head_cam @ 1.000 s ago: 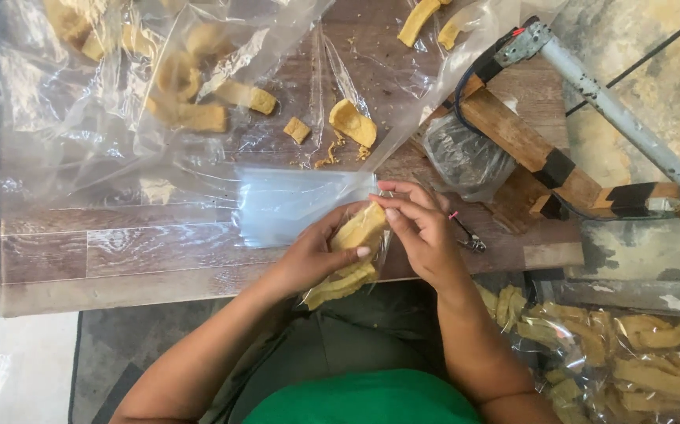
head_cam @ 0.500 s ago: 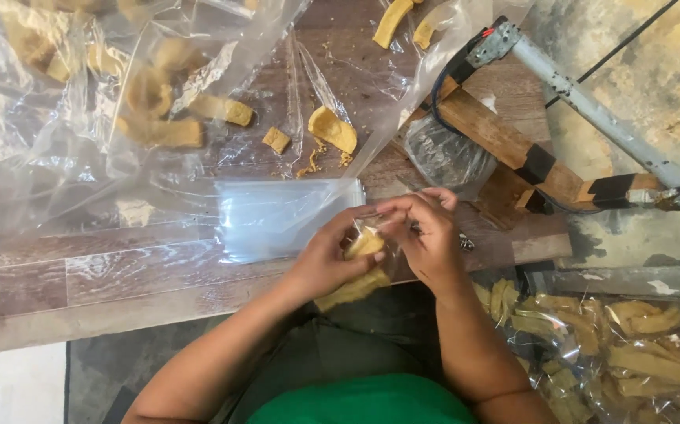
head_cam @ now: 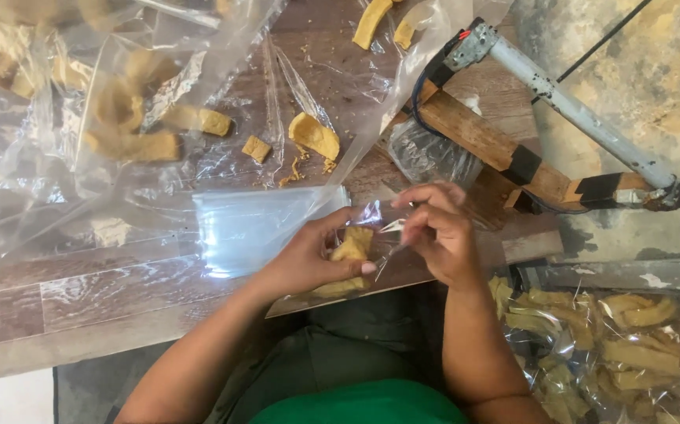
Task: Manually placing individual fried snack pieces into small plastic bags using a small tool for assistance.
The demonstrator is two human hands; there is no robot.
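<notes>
A wooden table is carrying the work, with a big loose plastic sheet spreading over its far left and covering a scatter of yellow snack pieces. At the far right a wooden sealer frame with a grey metal arm is lying across the table's corner. On the near right, off the table, a heap of filled packs is piling up, so a good share of the packing looks done, while the loose pieces under the sheet suggest plenty is left. A flat stack of empty bags is waiting just left of the hands.

Near the table's near edge, a small bag with a few yellow pieces inside is being handled. The left hand is closing round the bag's lower part, thumb pressing over the pieces. The right hand is pinching the bag's clear open top between fingertips, just right of the pieces. This bag looks filled but not yet sealed.
</notes>
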